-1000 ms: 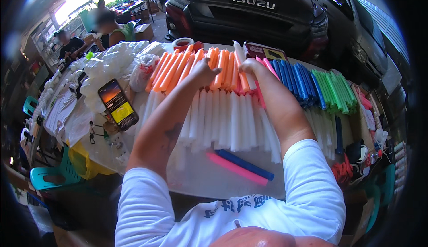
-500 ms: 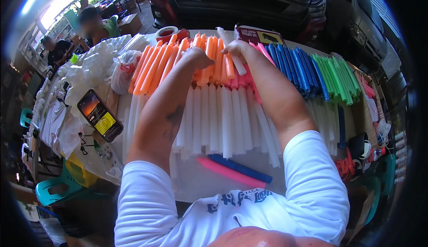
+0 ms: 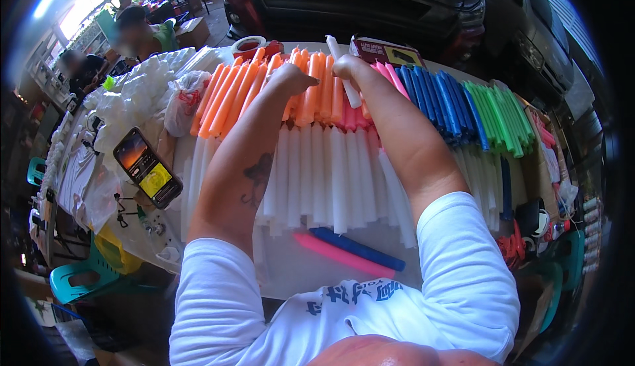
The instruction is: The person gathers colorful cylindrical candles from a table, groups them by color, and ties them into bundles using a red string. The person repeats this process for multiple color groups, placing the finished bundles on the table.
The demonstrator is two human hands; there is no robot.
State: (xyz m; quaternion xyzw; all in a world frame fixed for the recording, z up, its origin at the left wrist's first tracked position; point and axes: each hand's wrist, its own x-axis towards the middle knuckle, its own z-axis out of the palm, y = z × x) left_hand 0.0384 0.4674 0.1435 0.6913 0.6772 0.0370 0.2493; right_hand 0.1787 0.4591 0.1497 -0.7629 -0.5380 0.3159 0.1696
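Note:
In my right hand [image 3: 350,68] is a white candle [image 3: 352,95], slanted, its ends showing above and below the closed fingers. My left hand [image 3: 295,80] lies over the orange candles [image 3: 231,101], thumb stretched out to the right; its other fingers are mostly hidden. A row of white candles [image 3: 321,181] lies below the orange ones, nearer me. Between my hands and just right of them show pink candles [image 3: 391,78]. Farther right come blue candles [image 3: 440,105] and green candles [image 3: 501,116].
One loose blue candle [image 3: 360,249] and one loose pink candle [image 3: 344,256] lie near the front edge. A phone [image 3: 147,167] lies at left, by white plastic bags [image 3: 126,111]. Behind are a tape roll [image 3: 249,46], a box [image 3: 387,51] and a parked vehicle [image 3: 350,2]. People sit far left.
My right hand and the white candle have shifted slightly. My left hand has moved a little up over the orange candles. The rest looks the same.

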